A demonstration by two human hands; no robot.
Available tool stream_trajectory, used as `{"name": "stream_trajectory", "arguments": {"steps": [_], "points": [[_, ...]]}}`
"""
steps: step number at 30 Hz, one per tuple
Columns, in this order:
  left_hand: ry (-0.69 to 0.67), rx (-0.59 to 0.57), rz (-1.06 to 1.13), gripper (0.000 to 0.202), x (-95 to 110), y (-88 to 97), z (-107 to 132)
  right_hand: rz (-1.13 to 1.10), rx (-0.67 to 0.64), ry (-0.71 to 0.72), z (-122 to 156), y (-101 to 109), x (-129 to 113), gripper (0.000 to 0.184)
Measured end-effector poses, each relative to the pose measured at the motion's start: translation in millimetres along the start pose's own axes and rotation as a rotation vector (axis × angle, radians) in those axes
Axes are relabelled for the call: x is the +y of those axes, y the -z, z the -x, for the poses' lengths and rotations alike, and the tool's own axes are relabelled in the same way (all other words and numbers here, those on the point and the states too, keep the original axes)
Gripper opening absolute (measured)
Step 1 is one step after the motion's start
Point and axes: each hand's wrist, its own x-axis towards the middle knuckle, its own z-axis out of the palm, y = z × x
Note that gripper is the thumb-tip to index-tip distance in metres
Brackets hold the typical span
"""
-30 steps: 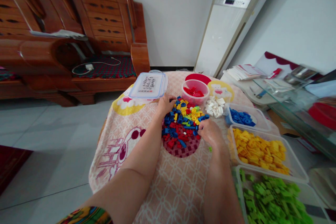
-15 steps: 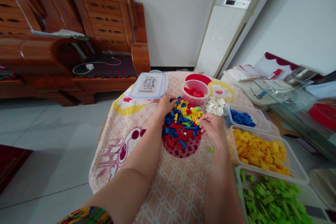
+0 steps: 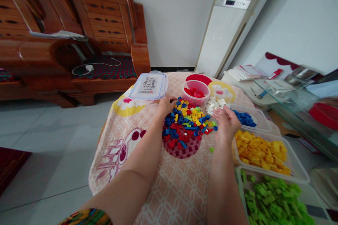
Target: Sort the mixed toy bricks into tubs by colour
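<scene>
A pile of mixed red, blue, yellow and green bricks [image 3: 186, 124] lies on a round table under a pink patterned cloth [image 3: 148, 154]. My left hand [image 3: 166, 103] rests at the pile's far left edge with its fingers curled on the bricks. My right hand [image 3: 226, 122] hovers at the pile's right side, between it and the tubs, palm partly up and fingers spread, nothing held that I can see. One green brick [image 3: 211, 149] lies alone near my right wrist.
Clear tubs line the right side: blue bricks [image 3: 244, 117], yellow bricks [image 3: 260, 153], green bricks [image 3: 271, 200]. A round tub of red bricks [image 3: 195, 93], loose white bricks [image 3: 215, 104] and a lid [image 3: 149, 86] sit at the far edge. A wooden bench stands behind.
My right hand has lifted from the pile's near right edge and swung right toward the tubs, opening out. A few bricks at the pile's right edge have spread. My left hand has stayed put.
</scene>
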Motion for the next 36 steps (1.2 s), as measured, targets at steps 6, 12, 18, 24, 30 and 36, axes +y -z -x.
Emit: {"name": "stream_trajectory", "arguments": {"steps": [6, 12, 18, 24, 30, 36], "points": [[-0.006, 0.009, 0.014, 0.030, 0, 0.9, 1, 0.409, -0.242, -0.086, 6, 8, 0, 0.045], [-0.002, 0.007, 0.019, 0.030, 0, 0.7, 1, 0.855, -0.462, -0.064, 3, 17, -4, 0.034], [0.002, 0.006, 0.007, 0.032, 0, 0.7, 0, 1.333, -0.636, 0.052, 5, 22, -16, 0.026], [0.004, 0.000, 0.015, 0.031, -1, 0.0, 0, 1.383, -0.673, 0.002, 8, 22, -12, 0.026], [-0.005, -0.001, 0.026, 0.030, -1, 0.0, 0, 1.437, -0.657, 0.019, 8, 20, -11, 0.027], [-0.008, 0.001, 0.035, 0.031, -1, 1.0, 0, 1.471, -0.648, 0.029, 8, 19, -12, 0.029]]}}
